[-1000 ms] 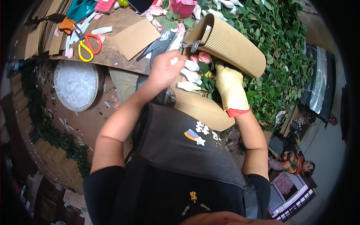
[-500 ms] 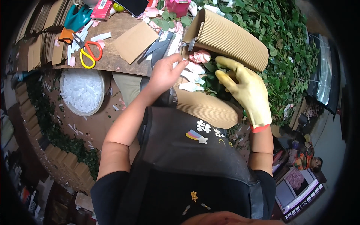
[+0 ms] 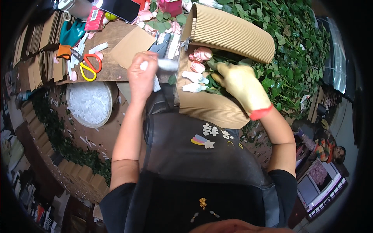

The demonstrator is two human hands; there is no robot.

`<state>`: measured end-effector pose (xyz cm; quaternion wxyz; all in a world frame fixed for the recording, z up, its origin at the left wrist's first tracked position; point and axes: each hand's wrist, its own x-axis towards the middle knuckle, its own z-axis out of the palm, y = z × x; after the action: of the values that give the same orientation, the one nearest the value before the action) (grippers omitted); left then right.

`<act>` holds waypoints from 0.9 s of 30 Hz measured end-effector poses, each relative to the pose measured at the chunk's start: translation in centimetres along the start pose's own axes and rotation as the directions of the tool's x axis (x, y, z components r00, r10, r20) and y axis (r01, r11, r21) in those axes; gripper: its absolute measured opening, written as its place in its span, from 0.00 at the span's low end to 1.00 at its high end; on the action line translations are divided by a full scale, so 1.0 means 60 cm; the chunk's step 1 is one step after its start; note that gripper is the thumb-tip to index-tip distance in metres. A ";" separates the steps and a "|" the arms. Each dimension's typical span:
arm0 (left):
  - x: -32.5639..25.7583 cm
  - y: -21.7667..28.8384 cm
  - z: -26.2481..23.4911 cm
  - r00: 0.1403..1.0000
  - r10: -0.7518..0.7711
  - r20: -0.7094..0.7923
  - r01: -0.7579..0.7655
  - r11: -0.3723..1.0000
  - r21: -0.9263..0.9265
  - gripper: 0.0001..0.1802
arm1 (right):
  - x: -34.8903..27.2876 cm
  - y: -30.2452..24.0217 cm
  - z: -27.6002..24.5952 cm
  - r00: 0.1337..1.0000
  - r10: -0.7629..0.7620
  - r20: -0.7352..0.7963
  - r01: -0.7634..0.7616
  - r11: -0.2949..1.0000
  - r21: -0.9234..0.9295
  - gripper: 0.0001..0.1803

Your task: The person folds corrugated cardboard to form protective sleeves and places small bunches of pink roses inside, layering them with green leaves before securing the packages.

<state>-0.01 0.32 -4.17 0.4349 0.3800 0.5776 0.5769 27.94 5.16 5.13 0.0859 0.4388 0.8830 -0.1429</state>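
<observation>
My bare left hand (image 3: 142, 77) is closed in a fist around white bud sleeves, over the table's front edge; a blurred white sleeve (image 3: 167, 65) trails from its right side. Inside an unfolded corrugated cardboard wrap (image 3: 233, 33) lie two uncovered pink roses (image 3: 201, 54). Just below them sit two buds in white mesh sleeves (image 3: 195, 77). My right hand (image 3: 241, 83), in a pale yellow glove with a red cuff, has its fingers curled on the rose stems and leaves beside these heads; the fingertips are partly hidden among the leaves.
Orange-and-yellow-handled scissors (image 3: 90, 66) and a brown cardboard piece (image 3: 132, 44) lie on the table. A tub of white strips (image 3: 89, 104) stands below the table's front. Leafy stems (image 3: 289, 58) fill the right side. Stacked cardboard (image 3: 35, 42) is at far left.
My left hand has pulled away leftward from the rose heads with white sleeves in it, and a second pink rose shows uncovered. My gloved right hand has shifted slightly left, its fingers closing on the stems.
</observation>
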 end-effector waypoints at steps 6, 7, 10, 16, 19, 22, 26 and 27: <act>-0.028 0.023 0.033 0.893 -0.214 0.395 -0.055 0.821 0.568 0.18 | -0.018 -0.034 -0.058 0.994 -0.077 0.081 0.074 0.996 0.050 0.13; -0.018 0.040 0.047 0.824 -0.366 0.434 0.038 0.798 0.601 0.20 | -0.011 -0.032 -0.034 0.988 -0.062 0.142 0.062 0.998 0.000 0.13; -0.015 0.008 0.050 0.771 -0.359 0.526 0.101 0.884 0.456 0.23 | 0.015 -0.035 -0.001 0.958 -0.060 0.280 0.070 0.997 -0.028 0.11; -0.035 -0.009 0.047 0.821 -0.307 0.482 0.271 0.952 0.144 0.19 | 0.018 -0.037 0.008 0.955 -0.060 0.291 0.076 0.996 -0.044 0.14; -0.031 0.032 0.030 0.867 -0.363 0.342 0.397 0.917 -0.030 0.15 | 0.019 -0.037 0.000 0.955 -0.061 0.291 0.062 0.998 0.007 0.12; -0.007 0.034 -0.027 0.949 -0.247 0.198 0.280 0.946 -0.163 0.13 | 0.009 -0.032 -0.023 0.959 -0.006 0.283 -0.036 0.989 0.141 0.12; -0.024 0.047 -0.031 0.777 -0.450 0.441 0.224 0.852 0.474 0.14 | -0.018 -0.040 -0.053 0.989 -0.144 -0.010 0.144 0.980 0.140 0.09; -0.028 0.041 -0.016 0.784 -0.369 0.498 0.043 0.834 0.551 0.16 | -0.014 -0.041 -0.048 0.988 -0.153 -0.007 0.153 0.978 0.144 0.09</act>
<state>-0.54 -1.49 -1.68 0.5370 0.5719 0.5858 0.2033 26.39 4.07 8.52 0.0444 0.3744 0.9014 -0.2131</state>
